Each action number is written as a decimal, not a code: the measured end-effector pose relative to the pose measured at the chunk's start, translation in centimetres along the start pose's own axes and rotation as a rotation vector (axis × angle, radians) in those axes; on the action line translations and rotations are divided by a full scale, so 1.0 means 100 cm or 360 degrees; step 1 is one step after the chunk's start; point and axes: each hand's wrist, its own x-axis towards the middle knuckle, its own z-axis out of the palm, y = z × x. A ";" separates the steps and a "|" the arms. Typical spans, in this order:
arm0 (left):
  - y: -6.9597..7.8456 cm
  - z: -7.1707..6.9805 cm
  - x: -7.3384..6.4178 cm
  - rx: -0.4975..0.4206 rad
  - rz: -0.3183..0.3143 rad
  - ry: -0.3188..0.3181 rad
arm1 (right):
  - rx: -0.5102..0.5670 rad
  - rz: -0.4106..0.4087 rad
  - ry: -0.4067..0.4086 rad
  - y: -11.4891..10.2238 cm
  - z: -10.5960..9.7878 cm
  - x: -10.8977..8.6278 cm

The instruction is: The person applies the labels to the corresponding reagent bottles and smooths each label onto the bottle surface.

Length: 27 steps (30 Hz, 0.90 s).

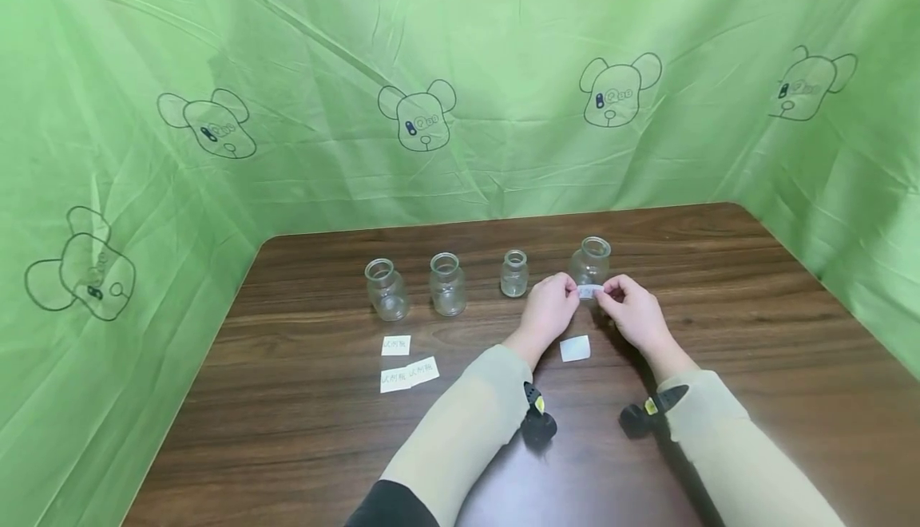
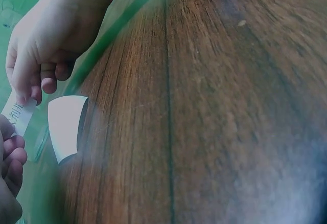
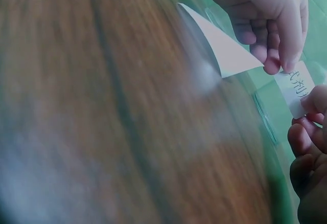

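In the head view, my left hand (image 1: 552,307) and right hand (image 1: 634,311) pinch opposite ends of a small white label (image 1: 588,291) between thumb and fingertips. Handwritten characters show on the label in the right wrist view. Just behind it stands a clear glass jar (image 1: 591,259), upright and without a lid. The label is at the jar's lower front; whether it touches the glass I cannot tell. On the table between my forearms lies a blank white piece of paper (image 1: 575,348), curled up in the right wrist view.
Left of my hands stand a small open glass jar (image 1: 513,274) and two larger ones, a middle jar (image 1: 448,285) and a left jar (image 1: 387,291). Several written white labels (image 1: 396,346) lie before them. Green sheeting (image 1: 489,168) surrounds the wooden table (image 1: 287,399).
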 end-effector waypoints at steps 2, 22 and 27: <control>0.000 0.001 0.001 -0.0006 0.0000 0.0011 | 0.0010 0.0019 0.0013 0.000 0.001 0.000; 0.004 0.006 0.002 -0.0009 -0.0021 0.0037 | 0.0019 0.0046 0.0095 0.004 0.004 0.000; 0.003 0.008 0.004 0.0001 -0.0010 0.0059 | 0.0007 0.0053 0.0094 0.004 0.004 0.002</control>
